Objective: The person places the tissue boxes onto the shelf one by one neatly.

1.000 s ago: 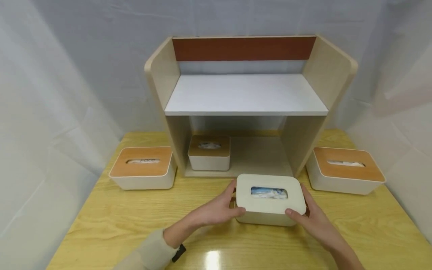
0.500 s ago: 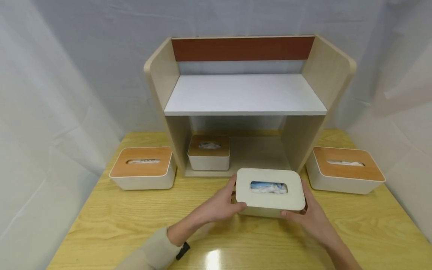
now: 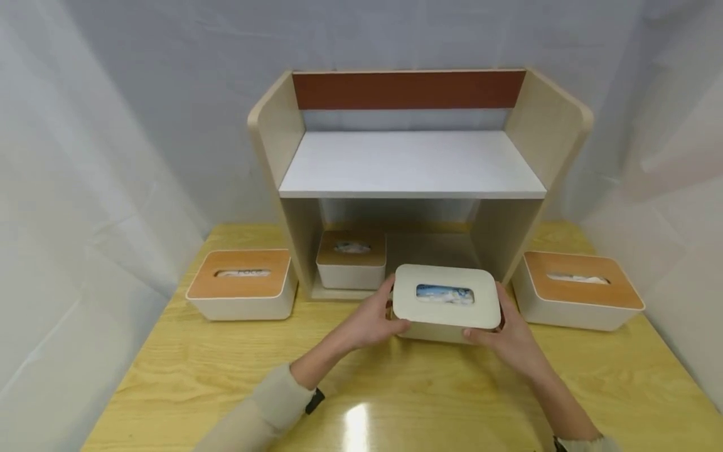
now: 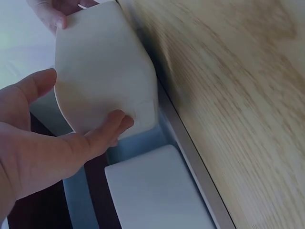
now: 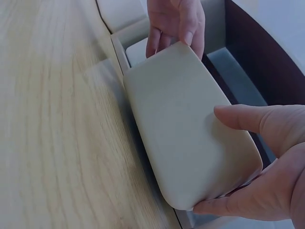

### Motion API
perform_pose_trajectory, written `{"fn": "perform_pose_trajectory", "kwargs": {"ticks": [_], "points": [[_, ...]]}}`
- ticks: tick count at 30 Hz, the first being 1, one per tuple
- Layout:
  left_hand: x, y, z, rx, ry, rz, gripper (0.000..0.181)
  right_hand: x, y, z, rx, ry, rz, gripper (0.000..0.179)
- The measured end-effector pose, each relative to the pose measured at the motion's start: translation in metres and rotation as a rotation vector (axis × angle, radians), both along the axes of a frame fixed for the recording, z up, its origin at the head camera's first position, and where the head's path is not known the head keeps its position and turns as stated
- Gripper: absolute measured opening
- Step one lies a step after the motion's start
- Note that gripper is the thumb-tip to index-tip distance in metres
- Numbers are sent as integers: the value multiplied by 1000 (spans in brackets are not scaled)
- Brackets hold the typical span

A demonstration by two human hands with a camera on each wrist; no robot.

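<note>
Between both hands is a cream tissue box (image 3: 407, 307) with a cream lid; blue and white packaging shows through its oval slot. My left hand (image 3: 369, 319) grips its left end, thumb on the front wall and fingers round the side. At the opposite end my right hand (image 3: 515, 339) grips it the same way, as the right wrist view also shows. The box overlaps the front edge of the shelf unit's lower compartment (image 3: 429, 248). Inside that compartment, at the left, stands a smaller tissue box (image 3: 353, 275) with a wood-coloured lid.
A two-tier shelf unit (image 3: 412, 164) stands at the back of the wooden table (image 3: 226, 370). One wood-lidded tissue box (image 3: 243, 306) sits left of it, and another wood-lidded tissue box (image 3: 582, 314) sits right. Pale sheeting (image 3: 85, 188) hangs around the table.
Both hands have carried the cream tissue box away from me, up to the lower compartment's front edge. The other boxes have stayed put; the head view has shifted slightly.
</note>
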State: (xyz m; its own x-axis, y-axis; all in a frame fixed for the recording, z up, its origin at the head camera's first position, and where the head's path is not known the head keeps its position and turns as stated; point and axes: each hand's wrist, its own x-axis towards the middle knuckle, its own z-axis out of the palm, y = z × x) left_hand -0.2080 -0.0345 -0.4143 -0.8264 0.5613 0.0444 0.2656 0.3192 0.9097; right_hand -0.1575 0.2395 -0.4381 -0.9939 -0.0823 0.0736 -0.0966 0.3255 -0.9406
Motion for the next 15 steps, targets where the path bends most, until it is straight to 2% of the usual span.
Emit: {"fn": "perform_pose_trajectory", "kwargs": {"ticks": [3, 7, 11, 15], "points": [[-5, -1, -3, -18, 42, 8, 87, -7, 0, -1, -25, -8, 14, 106], [-11, 0, -7, -30, 67, 11, 84, -13, 3, -1, -19, -36, -9, 104], [-15, -1, -9, -77, 103, 3, 84, -19, 5, -1, 2, -63, -63, 101], [-17, 0, -10, -143, 171, 12, 83, -22, 3, -1, -11, -83, -120, 99]]}}
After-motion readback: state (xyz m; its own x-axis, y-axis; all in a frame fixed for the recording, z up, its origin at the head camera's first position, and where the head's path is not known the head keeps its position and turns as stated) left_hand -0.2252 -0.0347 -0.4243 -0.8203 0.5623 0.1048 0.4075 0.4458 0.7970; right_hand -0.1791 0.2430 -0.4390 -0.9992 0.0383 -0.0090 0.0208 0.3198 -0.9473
